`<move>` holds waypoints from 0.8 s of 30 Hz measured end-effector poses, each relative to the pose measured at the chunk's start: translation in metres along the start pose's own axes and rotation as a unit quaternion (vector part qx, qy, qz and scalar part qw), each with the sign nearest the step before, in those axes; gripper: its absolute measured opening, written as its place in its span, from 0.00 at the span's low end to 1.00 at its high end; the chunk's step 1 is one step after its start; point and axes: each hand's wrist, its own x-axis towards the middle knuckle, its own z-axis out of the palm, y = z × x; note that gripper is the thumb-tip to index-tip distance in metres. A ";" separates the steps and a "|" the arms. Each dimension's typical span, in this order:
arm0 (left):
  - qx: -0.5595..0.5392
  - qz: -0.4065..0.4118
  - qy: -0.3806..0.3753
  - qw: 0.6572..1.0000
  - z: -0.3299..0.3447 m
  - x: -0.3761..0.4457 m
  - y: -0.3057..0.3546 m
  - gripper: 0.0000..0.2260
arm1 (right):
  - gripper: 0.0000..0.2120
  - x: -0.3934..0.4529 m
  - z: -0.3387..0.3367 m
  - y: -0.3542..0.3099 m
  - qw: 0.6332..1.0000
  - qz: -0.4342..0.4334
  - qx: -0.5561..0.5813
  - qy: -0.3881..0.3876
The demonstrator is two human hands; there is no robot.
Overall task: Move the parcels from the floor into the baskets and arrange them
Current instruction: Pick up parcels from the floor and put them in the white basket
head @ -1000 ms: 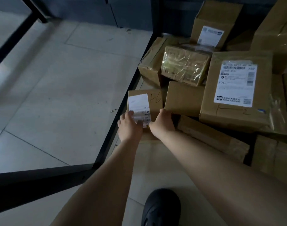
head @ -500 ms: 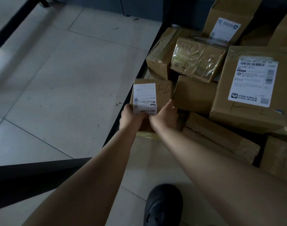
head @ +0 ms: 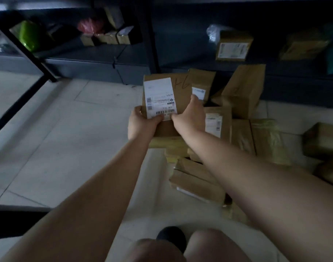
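Small brown cardboard parcel (head: 178, 95), white shipping label (head: 159, 98) with barcode on the left of its upper face, pen scrawl at the top right; raised off the floor, label up, gripped at the near end. Further brown parcels (head: 243, 91) heaped on the tiled floor behind and beside it, some upright, some flat.

Saw a pale tiled floor (head: 48, 138). Found dark shelving (head: 97, 61) along its far edge, with something bright green (head: 29, 35) at the shelf's left end and something pink (head: 88, 25) further right. Spotted a black shoe (head: 171, 237) at the floor's near edge.
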 end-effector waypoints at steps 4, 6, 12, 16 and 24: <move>-0.045 0.009 -0.078 0.996 0.043 -0.017 0.032 0.24 | 0.31 0.006 -0.062 0.018 0.996 -0.010 -0.057 0.061; -0.030 -0.015 -0.131 0.991 0.064 -0.023 0.029 0.23 | 0.31 0.008 -0.078 0.036 0.994 0.029 -0.090 0.061; 0.009 -0.036 -0.196 0.980 0.091 -0.015 -0.013 0.16 | 0.34 0.014 -0.083 0.091 0.993 0.085 -0.076 -0.021; -0.123 -0.119 -0.197 0.966 0.090 -0.002 -0.027 0.14 | 0.32 0.023 -0.090 0.112 0.995 0.081 0.054 0.003; -0.287 -0.220 -0.377 0.853 0.123 0.008 -0.076 0.17 | 0.31 0.035 -0.069 0.169 0.911 0.275 0.301 -0.063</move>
